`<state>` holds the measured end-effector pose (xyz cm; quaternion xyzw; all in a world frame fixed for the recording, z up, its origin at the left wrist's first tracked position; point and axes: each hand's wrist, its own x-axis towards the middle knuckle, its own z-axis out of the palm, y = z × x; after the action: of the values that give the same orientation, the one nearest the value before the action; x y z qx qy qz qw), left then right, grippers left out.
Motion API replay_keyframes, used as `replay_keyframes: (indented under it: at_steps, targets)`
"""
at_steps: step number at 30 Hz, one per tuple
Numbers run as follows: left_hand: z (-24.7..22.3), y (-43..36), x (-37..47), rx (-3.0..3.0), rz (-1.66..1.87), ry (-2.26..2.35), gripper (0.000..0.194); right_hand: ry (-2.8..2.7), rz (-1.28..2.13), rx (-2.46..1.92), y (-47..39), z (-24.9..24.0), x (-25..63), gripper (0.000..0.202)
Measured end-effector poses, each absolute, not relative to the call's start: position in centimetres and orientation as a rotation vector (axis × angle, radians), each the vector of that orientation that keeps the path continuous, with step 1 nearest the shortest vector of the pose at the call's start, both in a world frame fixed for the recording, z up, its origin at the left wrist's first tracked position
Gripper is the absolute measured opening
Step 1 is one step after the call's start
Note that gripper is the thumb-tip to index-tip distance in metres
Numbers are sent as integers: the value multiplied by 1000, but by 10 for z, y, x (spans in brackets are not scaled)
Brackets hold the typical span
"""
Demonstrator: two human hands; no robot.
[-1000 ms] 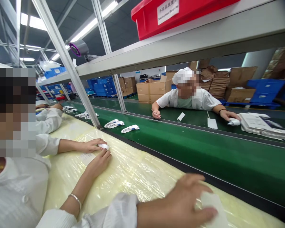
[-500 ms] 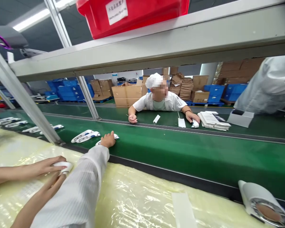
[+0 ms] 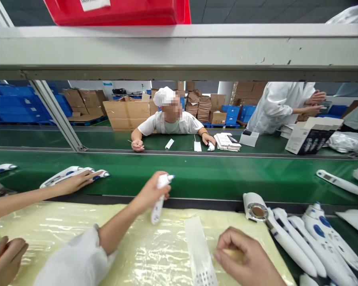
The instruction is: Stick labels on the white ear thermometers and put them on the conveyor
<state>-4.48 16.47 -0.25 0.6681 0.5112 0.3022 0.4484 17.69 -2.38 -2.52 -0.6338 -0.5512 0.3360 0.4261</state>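
My left hand grips a white handheld device with a blue tip, raised over the near edge of the green belt. At the lower right, my right hand is curled, thumb against fingers; what it pinches, if anything, is too small to name. Between my hands a white strip with dots at its near end lies on the yellow plastic-covered surface. Several similar white devices lie to the right of my right hand, beside a white round-headed piece.
At left, another person's hand touches devices on the belt; another hand is below it. A metal beam crosses above, bearing a red bin. Opposite sits a person in a white cap; another stands at right.
The view has swung right. My left hand has lifted a device off the belt. My right hand has come into view. The neighbour's hand has reached onto the belt.
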Motion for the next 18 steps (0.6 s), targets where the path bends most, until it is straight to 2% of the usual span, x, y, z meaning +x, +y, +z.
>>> replay_keyframes:
  at_steps: [3, 6, 11, 18]
  targets:
    - [-6, 108, -4, 1622, 660, 1040, 37, -1423, 733, -1569, -16, 14, 178, 20]
    - [-4, 76, 16, 1661, 645, 949, 36, -1470, 583, -1584, -9, 31, 184, 19]
    - [-4, 60, 20, 1647, 527, 919, 46, -1511, 484, -1584, -5, 18, 187, 14]
    - [-10, 58, 20, 1623, 492, 902, 37, -1575, 512, -1618, 1, 13, 184, 15]
